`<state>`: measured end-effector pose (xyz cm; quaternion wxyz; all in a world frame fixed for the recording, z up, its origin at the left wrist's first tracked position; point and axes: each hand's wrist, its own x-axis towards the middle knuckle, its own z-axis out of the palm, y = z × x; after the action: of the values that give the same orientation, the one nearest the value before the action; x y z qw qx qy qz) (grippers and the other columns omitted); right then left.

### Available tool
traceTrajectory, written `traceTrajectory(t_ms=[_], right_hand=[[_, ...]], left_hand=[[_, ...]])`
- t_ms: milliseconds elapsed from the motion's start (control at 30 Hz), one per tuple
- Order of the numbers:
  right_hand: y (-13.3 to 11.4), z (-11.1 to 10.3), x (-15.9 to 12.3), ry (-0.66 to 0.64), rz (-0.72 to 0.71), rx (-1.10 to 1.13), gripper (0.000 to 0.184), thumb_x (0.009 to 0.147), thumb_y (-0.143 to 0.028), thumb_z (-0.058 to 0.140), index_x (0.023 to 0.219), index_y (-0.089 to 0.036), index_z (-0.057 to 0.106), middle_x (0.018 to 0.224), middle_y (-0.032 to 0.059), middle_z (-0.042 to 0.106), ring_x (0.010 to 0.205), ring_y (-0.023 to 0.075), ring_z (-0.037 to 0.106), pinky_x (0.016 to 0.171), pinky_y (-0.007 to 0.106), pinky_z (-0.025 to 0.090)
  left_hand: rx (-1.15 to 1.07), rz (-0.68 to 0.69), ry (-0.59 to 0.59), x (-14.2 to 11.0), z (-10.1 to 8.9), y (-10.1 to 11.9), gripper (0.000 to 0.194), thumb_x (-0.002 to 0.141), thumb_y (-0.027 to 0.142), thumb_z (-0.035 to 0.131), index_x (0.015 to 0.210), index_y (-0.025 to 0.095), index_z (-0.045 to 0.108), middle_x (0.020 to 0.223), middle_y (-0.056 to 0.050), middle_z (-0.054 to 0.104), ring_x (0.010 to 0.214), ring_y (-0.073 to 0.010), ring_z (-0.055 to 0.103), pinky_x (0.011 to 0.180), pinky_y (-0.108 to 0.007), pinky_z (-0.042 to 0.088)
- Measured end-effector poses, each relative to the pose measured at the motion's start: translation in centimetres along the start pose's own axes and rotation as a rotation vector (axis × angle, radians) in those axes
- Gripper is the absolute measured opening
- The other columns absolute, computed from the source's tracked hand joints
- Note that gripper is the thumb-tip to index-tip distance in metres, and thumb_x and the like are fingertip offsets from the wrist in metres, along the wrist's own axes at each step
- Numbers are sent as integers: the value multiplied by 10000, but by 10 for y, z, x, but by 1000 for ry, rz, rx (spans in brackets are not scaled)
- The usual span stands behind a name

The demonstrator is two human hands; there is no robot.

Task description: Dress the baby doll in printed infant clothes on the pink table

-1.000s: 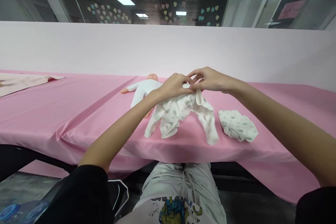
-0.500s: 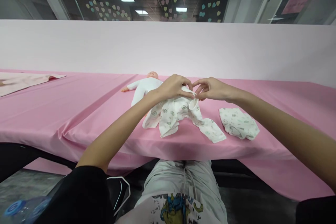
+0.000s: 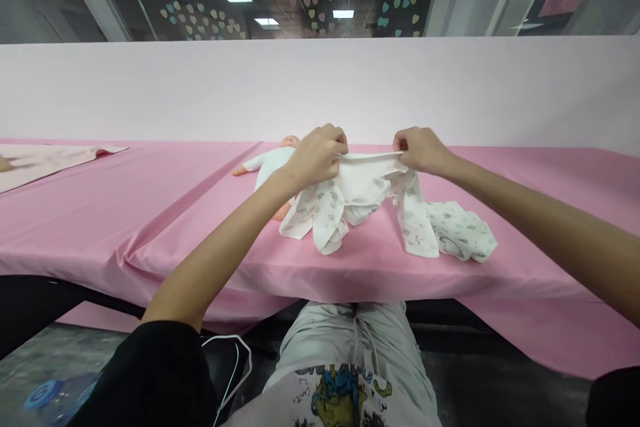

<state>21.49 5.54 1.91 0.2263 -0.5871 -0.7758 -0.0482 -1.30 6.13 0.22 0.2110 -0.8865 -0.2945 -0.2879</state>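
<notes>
Pinching from both sides, our left hand (image 3: 317, 157) and right hand (image 3: 423, 150) grip the top edge of a white printed baby sleepsuit (image 3: 357, 187), holding it up above the table while its legs drop onto the pink tablecloth (image 3: 150, 213). In the head view, we see a baby doll (image 3: 273, 170) in white lying behind our left hand, partly hidden. A folded printed garment (image 3: 463, 232) lies just right of the sleepsuit's leg, and a pale pink cloth (image 3: 50, 163) lies at the table's far left.
</notes>
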Motion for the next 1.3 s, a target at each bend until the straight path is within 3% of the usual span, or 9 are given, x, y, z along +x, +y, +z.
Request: traceTrajectory(t_ms=[133, 333, 533, 733, 900, 1000, 1067, 1200, 1300], right_hand=[[7, -30, 1, 117, 193, 274, 164, 565, 0, 559, 622, -153, 550, 603, -9, 519, 515, 88, 426, 490, 237, 327], [-7, -79, -3, 251, 202, 356, 77, 651, -122, 670, 685, -108, 602, 547, -28, 482, 497, 52, 419, 490, 263, 304], [-8, -121, -7, 286, 228, 120, 382, 520, -449, 774, 783, -185, 690, 565, -46, 476, 564, 62, 435, 513, 287, 259], [17, -126, -4, 127, 248, 394, 360, 592, -363, 762, 870, -146, 689, 766, 21, 654, 639, 79, 575, 592, 281, 413], [57, -76, 1, -234, 365, 432, 341, 586, -332, 789, 849, -134, 700, 845, 113, 676, 652, 118, 606, 531, 246, 422], [83, -12, 9, -415, 361, 510, 223, 648, -306, 756, 801, -156, 695, 827, 111, 669, 629, 127, 584, 496, 230, 424], [98, 37, 19, -461, 432, 499, 226, 592, -274, 790, 761, -170, 680, 786, 79, 657, 613, 130, 562, 511, 232, 439], [124, 113, 44, -447, 502, 565, 183, 610, -214, 751, 755, -183, 643, 692, 10, 583, 558, 97, 494, 508, 222, 405], [136, 141, 59, -423, 455, 541, 143, 596, -140, 725, 698, -172, 630, 676, -3, 536, 552, 93, 473, 506, 221, 383]], left_hand=[[-382, -167, 177, -9, -29, -32, 242, 649, 115, 529, 820, 151, 695, 888, -44, 668, 834, -177, 582, 771, -333, 471], [-686, -384, 329, -9, -70, -61, 260, 680, 124, 583, 924, 113, 674, 819, 0, 666, 709, -70, 519, 704, -270, 469], [-902, -470, 26, -13, -100, -60, 489, 712, 111, 507, 1199, 72, 489, 729, 33, 553, 673, -21, 480, 720, -261, 412], [-1040, -499, -64, -19, -76, -36, 340, 758, 142, 410, 1087, 99, 489, 814, -9, 554, 670, -67, 523, 644, -218, 419], [-621, -491, -206, -33, -28, -32, 403, 697, 284, 572, 1093, 216, 555, 966, -46, 606, 765, -155, 582, 638, -254, 456], [-471, -438, -145, -43, 19, -48, 379, 665, 212, 526, 1040, 193, 576, 971, -49, 615, 840, -169, 575, 709, -265, 456], [-415, -408, -206, -48, 56, -64, 328, 642, 188, 501, 954, 180, 601, 911, -39, 637, 833, -175, 573, 735, -268, 445], [-316, -347, -636, -47, 118, -95, 334, 567, 189, 536, 886, 170, 632, 855, -47, 652, 749, -190, 566, 665, -272, 420], [-298, -346, -950, -36, 134, -111, 477, 508, 218, 596, 982, 187, 637, 924, -58, 656, 773, -208, 573, 657, -272, 422]])
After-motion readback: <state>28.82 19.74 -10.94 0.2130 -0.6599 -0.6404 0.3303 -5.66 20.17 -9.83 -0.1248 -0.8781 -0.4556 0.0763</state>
